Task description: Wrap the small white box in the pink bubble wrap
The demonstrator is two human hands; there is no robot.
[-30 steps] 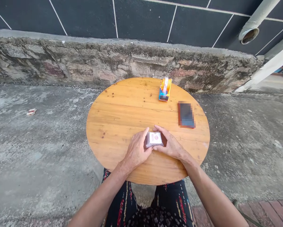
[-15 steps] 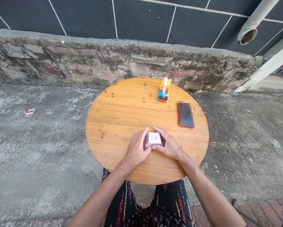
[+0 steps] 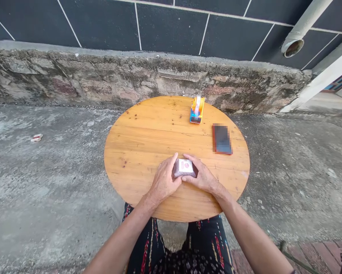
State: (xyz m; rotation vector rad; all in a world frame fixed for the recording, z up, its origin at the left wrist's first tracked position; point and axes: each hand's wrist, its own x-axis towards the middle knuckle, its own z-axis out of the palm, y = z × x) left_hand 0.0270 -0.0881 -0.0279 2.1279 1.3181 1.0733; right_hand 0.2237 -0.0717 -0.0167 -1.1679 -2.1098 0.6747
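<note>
A small wrapped package (image 3: pixel 185 167) rests near the front of the round wooden table (image 3: pixel 142 144). Its top carries a white label with red print, and the sides look purplish and shiny like clear wrap. My left hand (image 3: pixel 165 176) is curved around its left side, thumb toward me and fingers at the far edge. From the right, my right hand (image 3: pixel 202 174) grips it, with the thumb along the near edge and the index finger reaching over the far corner. What the package contains is hidden.
Toward the back of the table stands a yellow and blue tape dispenser (image 3: pixel 197 110). A dark, blurred-out phone-like object (image 3: pixel 222 139) with a red edge lies at the right. Behind the table runs a low stone wall base (image 3: pixel 102 78); a pipe (image 3: pixel 293 45) juts out above.
The view has shifted slightly, so the wall and table sit a little differently in the picture. Both hands keep the same hold on the package.
</note>
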